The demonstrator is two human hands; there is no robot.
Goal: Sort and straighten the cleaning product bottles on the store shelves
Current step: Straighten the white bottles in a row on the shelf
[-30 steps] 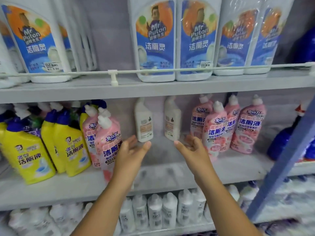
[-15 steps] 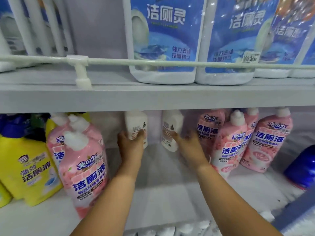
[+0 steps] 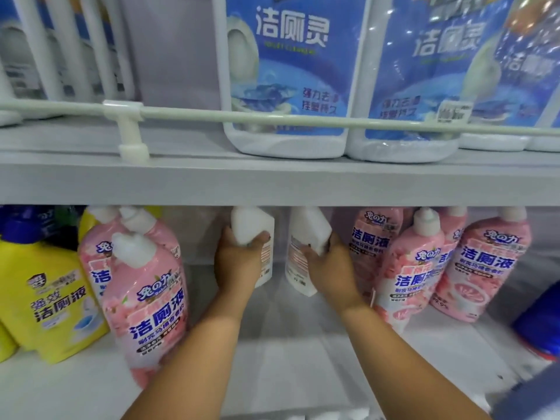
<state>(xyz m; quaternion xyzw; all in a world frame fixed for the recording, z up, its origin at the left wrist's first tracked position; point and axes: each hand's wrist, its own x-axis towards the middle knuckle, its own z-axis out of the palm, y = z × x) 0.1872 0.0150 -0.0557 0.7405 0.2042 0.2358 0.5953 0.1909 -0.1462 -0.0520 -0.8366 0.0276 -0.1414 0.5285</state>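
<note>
Two white bottles stand at the back of the middle shelf (image 3: 288, 353), their printed back labels facing me. My left hand (image 3: 236, 262) grips the left white bottle (image 3: 253, 225) around its upper body. My right hand (image 3: 330, 268) grips the right white bottle (image 3: 306, 234), which leans to the left at its base. Pink toilet-cleaner bottles stand on both sides: a group at the left (image 3: 145, 298) and a group at the right (image 3: 454, 268). The shelf edge above hides the tops of both white bottles.
Yellow bottles (image 3: 51, 301) fill the far left of the middle shelf, with dark blue ones behind. A dark blue bottle (image 3: 542, 322) sits at the far right. Large white bottles with blue labels (image 3: 291, 71) stand on the upper shelf behind a white rail (image 3: 272, 118).
Both hands reached from the shelf front to the back and closed around the two white bottles. The view moved in closer, and the right bottle now tilts.
</note>
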